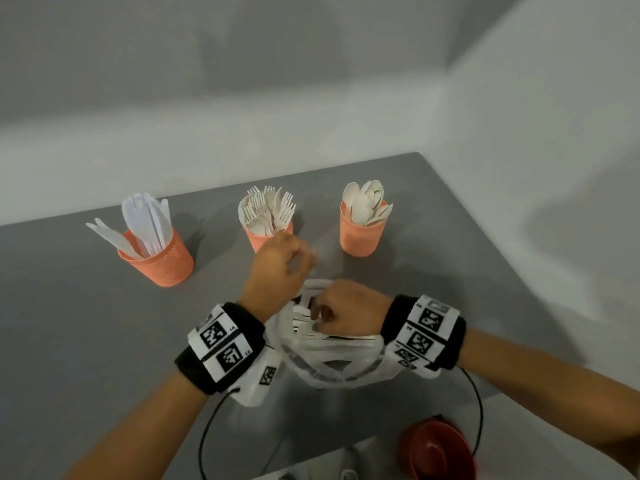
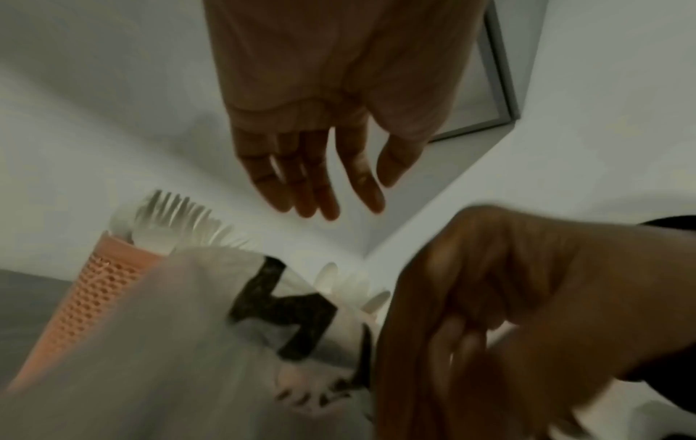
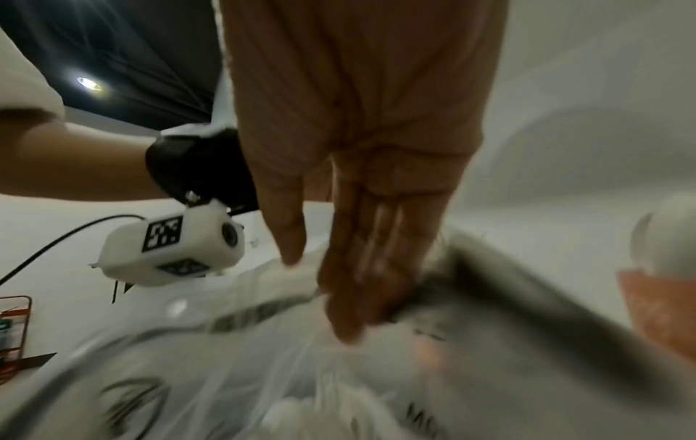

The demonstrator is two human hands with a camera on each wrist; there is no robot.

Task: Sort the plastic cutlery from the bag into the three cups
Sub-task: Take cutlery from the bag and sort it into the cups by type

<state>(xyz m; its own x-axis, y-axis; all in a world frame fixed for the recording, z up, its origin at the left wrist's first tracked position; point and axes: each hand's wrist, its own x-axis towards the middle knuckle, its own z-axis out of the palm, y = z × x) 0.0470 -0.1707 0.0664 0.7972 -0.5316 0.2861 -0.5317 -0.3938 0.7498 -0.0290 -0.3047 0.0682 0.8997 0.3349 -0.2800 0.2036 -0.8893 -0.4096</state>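
Three orange mesh cups stand in a row on the grey table [image 1: 69,323]: the left cup [image 1: 159,263] holds knives, the middle cup [image 1: 258,240] forks, the right cup [image 1: 362,235] spoons. A clear plastic bag [image 1: 332,358] with white cutlery lies in front of them. My left hand [image 1: 280,268] hovers just in front of the fork cup [image 2: 94,297]; its fingers [image 2: 312,184] hang straight and hold nothing. My right hand [image 1: 346,313] reaches into the bag's mouth, fingers [image 3: 361,268] curled round several white cutlery handles. Motion blur hides which kind they are.
A red bowl [image 1: 436,448] sits at the near right, below the table's front edge. White walls close the table at the back and on the right. Cables run from both wrist cameras toward the near edge.
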